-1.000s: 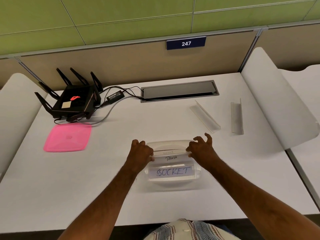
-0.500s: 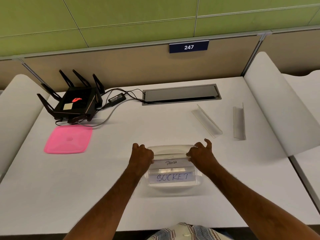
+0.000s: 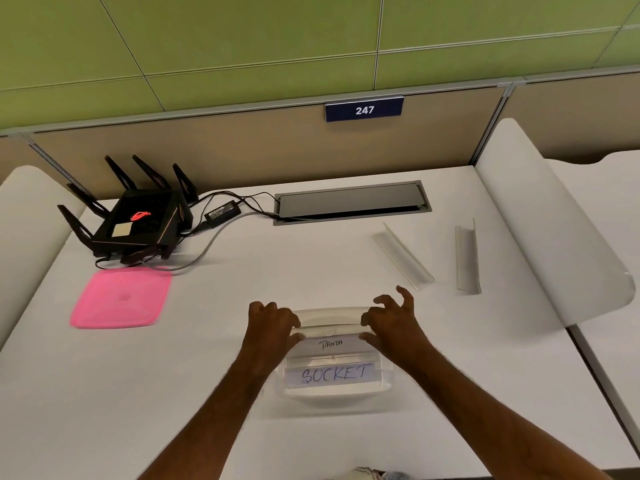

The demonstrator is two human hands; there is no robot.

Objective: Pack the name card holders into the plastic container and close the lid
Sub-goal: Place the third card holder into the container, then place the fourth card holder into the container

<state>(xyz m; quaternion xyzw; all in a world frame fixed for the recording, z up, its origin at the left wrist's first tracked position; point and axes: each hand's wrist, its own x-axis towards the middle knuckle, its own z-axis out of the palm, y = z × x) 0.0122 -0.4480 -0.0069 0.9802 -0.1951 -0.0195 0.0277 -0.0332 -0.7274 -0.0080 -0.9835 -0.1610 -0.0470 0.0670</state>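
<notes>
Now both hands are at the clear plastic container [image 3: 334, 389], which stands on the white desk [image 3: 242, 341] near the front edge. The left hand [image 3: 272, 329] and the right hand [image 3: 393, 323] each pinch one end of a clear name card holder [image 3: 330, 330], thumb below and curled fingers above, so the grip is narrow and closed on the holder's ends. This holder lies across the back part of the container, just above the card marked PANDA [image 3: 330, 344]. Another card, marked SOCKET [image 3: 332, 374], is inside, nearer to the person. The right hand's little finger is raised and touches nothing. Two more empty holders [image 3: 403, 258] [image 3: 467, 261] lie on the desk to the right, well apart from the container. The pink lid [image 3: 121, 297] lies flat at the left, beside a black router [image 3: 135, 223].
</notes>
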